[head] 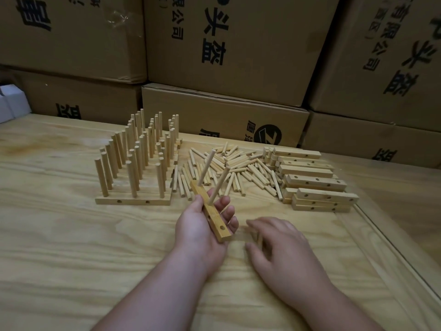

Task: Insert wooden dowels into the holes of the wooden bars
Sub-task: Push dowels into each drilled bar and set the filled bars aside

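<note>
Warehouse packing area — stacked printed cardboard cartons point(238, 44) behind plywood worktable point(71, 247).

Stacked cardboard boxes point(238, 44) with black printed characters rise behind the pale plywood tabletop point(59, 247). A small white box point(12, 103) sits far left.

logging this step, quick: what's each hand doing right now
left hand: holding a bar with two dowels in it.
right hand: blurred, fingers curled near the table; cannot tell if it holds anything.
</note>
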### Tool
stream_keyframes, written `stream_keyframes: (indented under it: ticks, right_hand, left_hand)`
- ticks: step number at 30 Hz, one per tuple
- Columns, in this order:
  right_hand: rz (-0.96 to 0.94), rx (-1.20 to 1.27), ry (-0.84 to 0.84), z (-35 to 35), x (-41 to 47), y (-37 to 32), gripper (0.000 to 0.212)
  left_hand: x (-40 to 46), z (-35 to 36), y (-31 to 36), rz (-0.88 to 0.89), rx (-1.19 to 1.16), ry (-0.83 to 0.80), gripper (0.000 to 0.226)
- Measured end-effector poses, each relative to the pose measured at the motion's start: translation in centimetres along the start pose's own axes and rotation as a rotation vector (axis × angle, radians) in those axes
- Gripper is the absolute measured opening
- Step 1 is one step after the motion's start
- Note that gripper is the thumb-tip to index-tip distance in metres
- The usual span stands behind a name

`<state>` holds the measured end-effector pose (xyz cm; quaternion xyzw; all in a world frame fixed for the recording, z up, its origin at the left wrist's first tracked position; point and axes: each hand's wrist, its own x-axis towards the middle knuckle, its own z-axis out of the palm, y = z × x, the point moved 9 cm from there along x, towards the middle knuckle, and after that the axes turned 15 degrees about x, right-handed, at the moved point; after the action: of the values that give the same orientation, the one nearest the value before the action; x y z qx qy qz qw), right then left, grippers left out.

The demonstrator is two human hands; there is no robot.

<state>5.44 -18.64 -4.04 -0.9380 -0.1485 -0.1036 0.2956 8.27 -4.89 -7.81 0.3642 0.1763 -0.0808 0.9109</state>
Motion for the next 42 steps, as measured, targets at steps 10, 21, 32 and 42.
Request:
stream_keyframes:
  ticks: [10, 21, 32, 42]
  right_hand:
    - [0.359, -0.103, 0.079, -2.0, 0.4, 3.1, 0.063]
    - [0.392, 0.139, 0.026, -2.6, 0.9, 4.0, 0.030]
    - [0.183, 1.084, 0.317, -3.5, 0.7, 2.7, 0.016]
    - [0.043, 1.135, 0.333, -3.7, 0.6, 0.9, 0.017]
  left_hand:
    - [-0.1, 0.1, 0.2, 0.033, 0.034, -0.010, 0.044]
    - [0.0, 0.5, -0.2, 0.040, 0.128, -0.034, 0.041]
    - [-0.1, 0.5, -0.1, 0.071, 0.196, -0.021, 0.039]
    - [-0.6, 0.9, 0.0, 0.119, 0.330, -0.026, 0.037]
